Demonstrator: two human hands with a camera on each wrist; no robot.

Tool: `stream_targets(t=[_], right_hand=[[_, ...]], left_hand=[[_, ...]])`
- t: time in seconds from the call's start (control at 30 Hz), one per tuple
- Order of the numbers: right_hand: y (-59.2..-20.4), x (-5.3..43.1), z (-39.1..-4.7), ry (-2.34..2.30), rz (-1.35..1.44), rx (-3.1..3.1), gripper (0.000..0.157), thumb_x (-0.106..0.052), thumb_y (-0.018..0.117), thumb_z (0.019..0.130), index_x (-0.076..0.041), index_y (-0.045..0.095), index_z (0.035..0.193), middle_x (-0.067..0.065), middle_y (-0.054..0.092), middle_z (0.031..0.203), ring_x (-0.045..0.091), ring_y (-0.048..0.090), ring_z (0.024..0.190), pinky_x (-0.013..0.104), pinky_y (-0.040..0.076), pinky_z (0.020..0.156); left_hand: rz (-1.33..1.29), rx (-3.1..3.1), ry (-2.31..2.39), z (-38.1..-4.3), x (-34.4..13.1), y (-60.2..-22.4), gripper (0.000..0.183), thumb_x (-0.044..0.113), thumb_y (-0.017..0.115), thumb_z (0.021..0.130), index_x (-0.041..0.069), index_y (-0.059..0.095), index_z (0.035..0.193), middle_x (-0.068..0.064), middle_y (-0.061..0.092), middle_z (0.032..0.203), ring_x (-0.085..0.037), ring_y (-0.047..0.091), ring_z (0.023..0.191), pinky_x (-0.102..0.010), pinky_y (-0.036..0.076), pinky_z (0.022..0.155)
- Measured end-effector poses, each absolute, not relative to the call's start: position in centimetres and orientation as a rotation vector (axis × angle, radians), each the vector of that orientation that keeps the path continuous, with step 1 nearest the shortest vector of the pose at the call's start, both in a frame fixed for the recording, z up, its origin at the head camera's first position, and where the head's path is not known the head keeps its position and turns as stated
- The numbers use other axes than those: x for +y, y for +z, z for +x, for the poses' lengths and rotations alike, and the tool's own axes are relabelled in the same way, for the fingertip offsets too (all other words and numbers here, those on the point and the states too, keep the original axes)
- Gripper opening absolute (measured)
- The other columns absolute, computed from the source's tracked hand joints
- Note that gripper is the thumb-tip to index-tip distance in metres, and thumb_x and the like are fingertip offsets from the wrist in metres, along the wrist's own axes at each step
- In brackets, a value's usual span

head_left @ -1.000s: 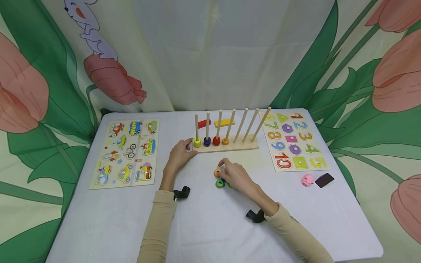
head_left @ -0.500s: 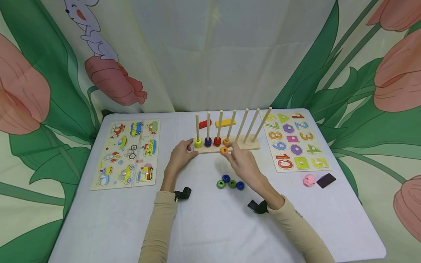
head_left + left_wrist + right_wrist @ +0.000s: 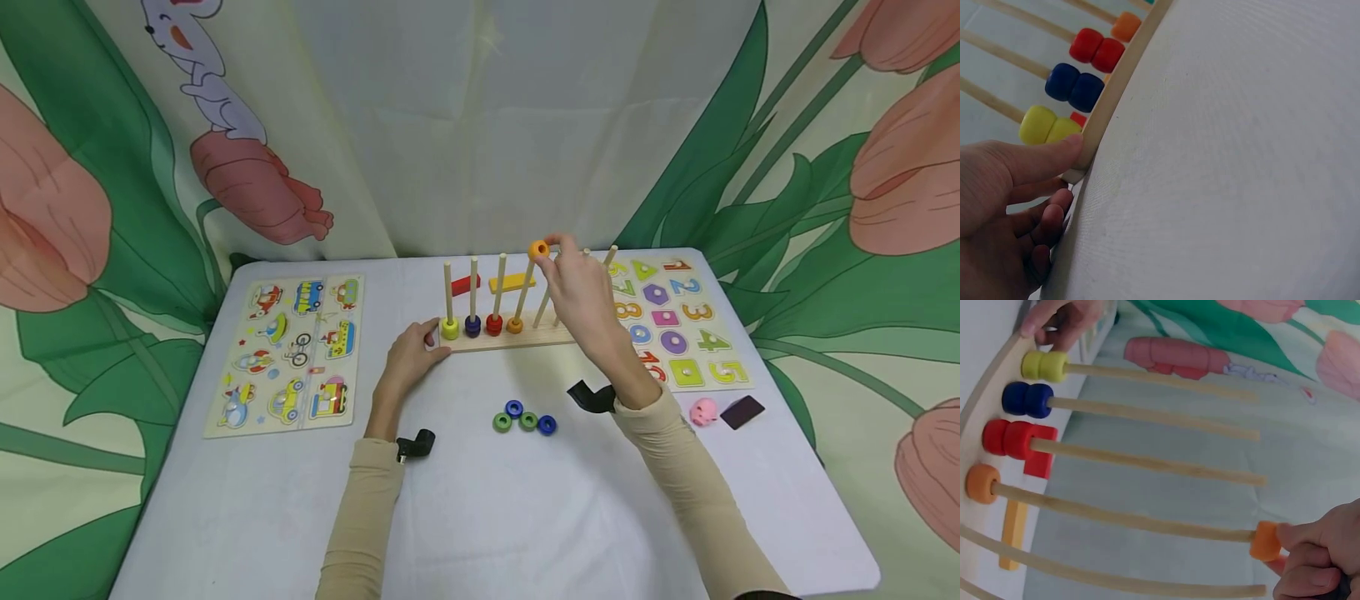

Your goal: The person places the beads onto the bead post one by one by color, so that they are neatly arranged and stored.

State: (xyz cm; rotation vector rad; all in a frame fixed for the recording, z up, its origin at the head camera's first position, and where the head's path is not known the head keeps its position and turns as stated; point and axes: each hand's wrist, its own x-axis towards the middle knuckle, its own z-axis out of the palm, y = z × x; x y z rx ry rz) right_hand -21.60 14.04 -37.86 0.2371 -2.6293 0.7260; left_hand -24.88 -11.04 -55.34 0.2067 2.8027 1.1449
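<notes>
Pinching an orange ring (image 3: 538, 249) btw. thumb and fingers, the R hand (image 3: 581, 298) is at the tip of the fourth peg (image 3: 525, 292), counted from the L. In the R wrist view the ring meets the peg end; I cannot tell if the tip sits inside the hole. The L hand (image 3: 410, 354) grips the L end of the wooden peg stand (image 3: 543, 336), w/ the thumb on the front edge and a finger behind the end.

At the foot of the first four pegs, from L to R, are two yellow rings (image 3: 449, 328), two dark blue rings (image 3: 472, 325), two red rings (image 3: 493, 324) and a single orange ring on its own (image 3: 514, 326). The R hand partly hides the pegs further R.

In front of the stand, close together, lie two green rings (image 3: 502, 422) and two blue rings (image 3: 547, 425). Behind it are a red block (image 3: 466, 285) and a yellow block (image 3: 513, 282), apart from each other.

Further out, a vehicle puzzle board (image 3: 285, 350) lies on the L side; on the R side, a number-and-shape puzzle board (image 3: 686, 340), partly hidden by the R hand & arm. Just beyond its near edge: a pink pig figure (image 3: 703, 411), next to a dark rectangular piece (image 3: 742, 412). All this is on a white table (image 3: 247, 517), w/ a tulip-print curtain (image 3: 450, 150) at the back.
</notes>
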Motion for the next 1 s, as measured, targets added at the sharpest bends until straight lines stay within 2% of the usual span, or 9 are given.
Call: stream_targets(t=[0.2, 0.4, 0.63, 0.8, 1.0], right_hand=[[-39.1, 13.7, -21.7, 0.776, 0.244, -2.602, 0.041, -0.028, 0.054, 0.097, -0.004, 0.049, 0.13, 0.003, 0.043, 0.054, 0.018, 0.037, 0.039, 0.031, 0.029, 0.04], [-42.7, 13.4, -19.1, 0.885, 0.307, -2.545, 0.046, -0.019, 0.06, 0.094, -0.004, 0.044, 0.135, -0.002, 0.038, 0.05, 0.013, 0.033, 0.036, 0.027, 0.026, 0.036], [-48.9, 13.0, -15.2, 0.856, 0.372, -2.754, 0.039, -0.02, 0.062, 0.093, -0.002, 0.051, 0.126, -0.01, 0.035, 0.047, 0.003, 0.027, 0.036, 0.023, 0.024, 0.037], [-51.1, 13.1, -13.3, 0.821, 0.37, -2.946, 0.031, -0.022, 0.067, 0.09, -0.005, 0.061, 0.115, -0.009, 0.036, 0.047, 0.004, 0.029, 0.038, 0.024, 0.027, 0.038], [-51.8, 13.1, -12.3, 0.714, 0.36, -3.081, 0.024, -0.024, 0.073, 0.084, -0.006, 0.068, 0.1, -0.005, 0.052, 0.054, 0.008, 0.039, 0.044, 0.028, 0.033, 0.041]], left_hand=[[0.215, 2.808, 1.132, -24.9, -10.8, -55.3, 0.066, 0.032, 0.074, 0.083, 0.008, 0.048, 0.139, -0.006, 0.049, 0.083, -0.02, 0.043, 0.07, -0.031, 0.032, 0.06], [0.213, 2.816, 1.12, -25.0, -10.8, -55.3, 0.066, 0.031, 0.074, 0.083, 0.008, 0.049, 0.139, -0.006, 0.049, 0.083, -0.019, 0.043, 0.07, -0.031, 0.031, 0.059], [0.2, 2.815, 1.131, -25.0, -10.9, -55.4, 0.066, 0.032, 0.074, 0.083, 0.009, 0.048, 0.14, -0.005, 0.049, 0.083, -0.02, 0.043, 0.071, -0.031, 0.032, 0.06], [0.2, 2.806, 1.14, -24.9, -11.0, -55.5, 0.066, 0.031, 0.074, 0.083, 0.009, 0.049, 0.139, -0.006, 0.05, 0.084, -0.02, 0.044, 0.071, -0.032, 0.032, 0.061], [0.188, 2.805, 1.142, -24.9, -10.9, -55.4, 0.066, 0.031, 0.074, 0.083, 0.009, 0.048, 0.14, -0.006, 0.05, 0.084, -0.02, 0.044, 0.071, -0.031, 0.033, 0.061]])
